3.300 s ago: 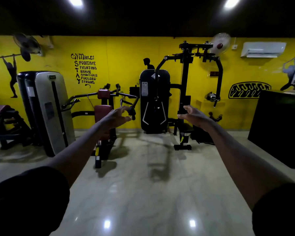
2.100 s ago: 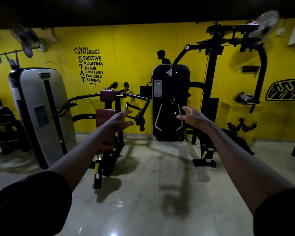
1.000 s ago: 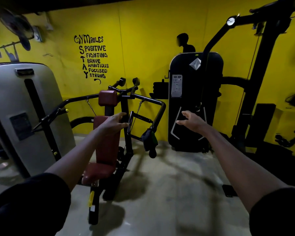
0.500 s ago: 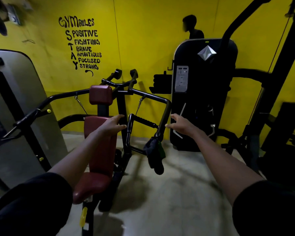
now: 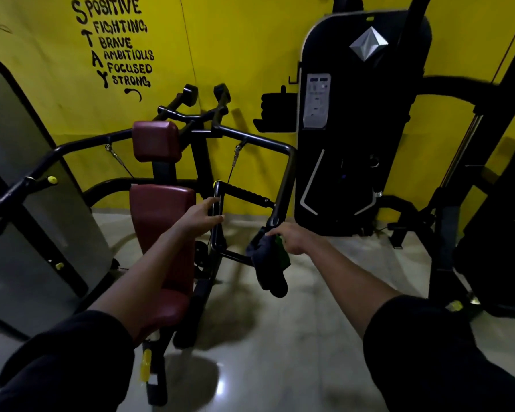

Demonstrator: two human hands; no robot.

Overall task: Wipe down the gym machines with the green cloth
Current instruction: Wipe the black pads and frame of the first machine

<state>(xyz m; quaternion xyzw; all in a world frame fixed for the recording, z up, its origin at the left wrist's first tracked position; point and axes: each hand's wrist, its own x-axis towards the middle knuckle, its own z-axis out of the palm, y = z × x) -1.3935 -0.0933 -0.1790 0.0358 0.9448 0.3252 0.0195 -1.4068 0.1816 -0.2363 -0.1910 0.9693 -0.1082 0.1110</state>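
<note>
Green cloth [image 5: 269, 267], glossy floor [image 5: 280, 352], yellow wall [image 5: 235, 55]

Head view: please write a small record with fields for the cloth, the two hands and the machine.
green cloth: hangs from the end of the machine arm
right hand: touches the top of the cloth; grip unclear
left hand: fingers straight, at the vertical handle
back pad: dark red, behind the left forearm

Yellow painted wall [image 5: 235, 40] far, across back. Black hand-painted lettering [image 5: 122, 49] far left: POSITIVE, FIGHTING, BRAVE, AMBITIOUS, FOCUSED, STRONG. Black painted silhouette [image 5: 275, 111] mid-wall. Glossy pale stone floor [image 5: 280, 352] near, small light glint.
</note>
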